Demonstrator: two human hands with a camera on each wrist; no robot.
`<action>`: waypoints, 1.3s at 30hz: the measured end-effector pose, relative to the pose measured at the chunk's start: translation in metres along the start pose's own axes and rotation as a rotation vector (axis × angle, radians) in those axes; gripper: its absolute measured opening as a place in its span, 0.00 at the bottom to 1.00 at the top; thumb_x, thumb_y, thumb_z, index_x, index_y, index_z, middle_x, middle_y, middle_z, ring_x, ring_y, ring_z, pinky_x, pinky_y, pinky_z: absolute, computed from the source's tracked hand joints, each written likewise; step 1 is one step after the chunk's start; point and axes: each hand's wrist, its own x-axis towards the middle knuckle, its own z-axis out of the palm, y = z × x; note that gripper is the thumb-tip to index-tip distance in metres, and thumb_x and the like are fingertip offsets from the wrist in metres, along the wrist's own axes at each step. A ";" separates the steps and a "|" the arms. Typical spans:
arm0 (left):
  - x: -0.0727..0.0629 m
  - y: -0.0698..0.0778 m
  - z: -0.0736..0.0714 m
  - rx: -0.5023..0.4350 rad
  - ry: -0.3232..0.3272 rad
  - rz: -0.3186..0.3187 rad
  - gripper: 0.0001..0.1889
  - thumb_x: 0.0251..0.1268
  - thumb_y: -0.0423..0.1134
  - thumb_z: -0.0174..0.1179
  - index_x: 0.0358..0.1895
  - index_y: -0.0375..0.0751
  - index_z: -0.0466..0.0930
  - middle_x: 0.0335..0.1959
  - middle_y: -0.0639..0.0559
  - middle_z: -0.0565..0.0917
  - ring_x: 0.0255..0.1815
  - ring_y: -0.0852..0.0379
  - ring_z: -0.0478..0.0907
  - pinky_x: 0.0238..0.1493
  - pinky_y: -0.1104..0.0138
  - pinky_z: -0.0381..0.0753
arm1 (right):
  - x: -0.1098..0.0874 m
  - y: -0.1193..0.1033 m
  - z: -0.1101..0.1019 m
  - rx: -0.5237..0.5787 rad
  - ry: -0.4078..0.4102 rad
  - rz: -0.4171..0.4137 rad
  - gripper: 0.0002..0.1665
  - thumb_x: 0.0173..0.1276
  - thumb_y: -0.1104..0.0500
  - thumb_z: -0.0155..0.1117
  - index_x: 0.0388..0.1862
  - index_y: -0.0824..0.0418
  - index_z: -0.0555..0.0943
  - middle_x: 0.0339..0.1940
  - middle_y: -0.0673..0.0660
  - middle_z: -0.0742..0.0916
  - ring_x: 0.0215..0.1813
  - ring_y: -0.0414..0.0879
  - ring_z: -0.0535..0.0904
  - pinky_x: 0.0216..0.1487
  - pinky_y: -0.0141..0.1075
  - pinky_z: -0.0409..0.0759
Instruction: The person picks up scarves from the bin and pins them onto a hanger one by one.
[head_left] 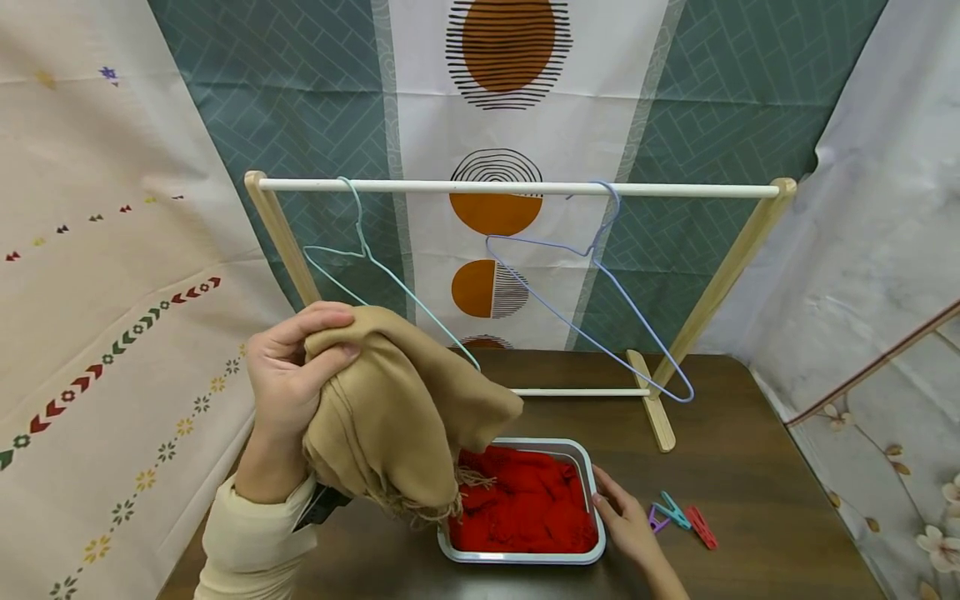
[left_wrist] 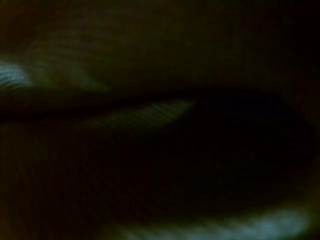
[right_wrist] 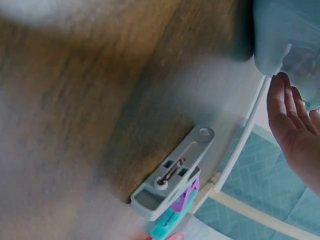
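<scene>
My left hand (head_left: pixel 288 379) pinches a bunched tan scarf (head_left: pixel 390 408) with a fringed lower edge, thumb in front and fingers behind. The scarf hangs in the air over the left part of a grey plastic tub (head_left: pixel 522 558). Folded red fabric (head_left: pixel 525 500) lies inside the tub. At the tub's right side, my right hand (head_left: pixel 626 525) touches the wall, its fingers (right_wrist: pixel 282 102) nearly straight in the right wrist view. Cloth pressed close darkens the left wrist view, where little can be made out.
Behind the tub stands a wooden rack with a white rod (head_left: pixel 450 187), carrying a mint hanger (head_left: pixel 363 250) and a lavender hanger (head_left: pixel 596 250). Right of the tub lie a purple clothespin (head_left: pixel 657 520), a teal one (head_left: pixel 675 512), a red one (head_left: pixel 701 527) and a grey one (right_wrist: pixel 172 172).
</scene>
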 end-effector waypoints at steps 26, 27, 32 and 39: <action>0.009 0.017 -0.032 0.025 0.068 0.047 0.14 0.37 0.07 0.51 0.31 0.16 0.79 0.33 0.38 0.83 0.36 0.50 0.79 0.38 0.70 0.77 | 0.085 -0.096 0.006 0.062 -0.124 -0.160 0.27 0.63 0.64 0.60 0.61 0.68 0.69 0.55 0.68 0.76 0.51 0.59 0.76 0.48 0.38 0.76; 0.010 0.017 -0.033 0.024 0.067 0.049 0.14 0.37 0.07 0.51 0.31 0.16 0.79 0.33 0.38 0.83 0.36 0.49 0.79 0.38 0.70 0.77 | 0.089 -0.100 0.009 0.068 -0.137 -0.165 0.27 0.63 0.64 0.60 0.61 0.68 0.69 0.56 0.67 0.76 0.51 0.59 0.76 0.48 0.40 0.76; 0.011 0.017 -0.034 0.034 0.071 0.025 0.15 0.38 0.06 0.50 0.32 0.17 0.79 0.33 0.38 0.83 0.36 0.50 0.79 0.37 0.70 0.77 | 0.114 -0.126 0.027 0.097 -0.209 -0.146 0.29 0.63 0.60 0.60 0.63 0.64 0.68 0.57 0.64 0.76 0.52 0.57 0.76 0.49 0.46 0.75; 0.008 0.013 -0.035 0.062 0.067 -0.004 0.17 0.38 0.06 0.49 0.32 0.19 0.80 0.33 0.40 0.83 0.36 0.51 0.79 0.37 0.71 0.77 | 0.143 -0.154 0.050 0.070 -0.307 -0.159 0.30 0.64 0.58 0.60 0.64 0.62 0.67 0.59 0.63 0.75 0.53 0.54 0.76 0.46 0.44 0.77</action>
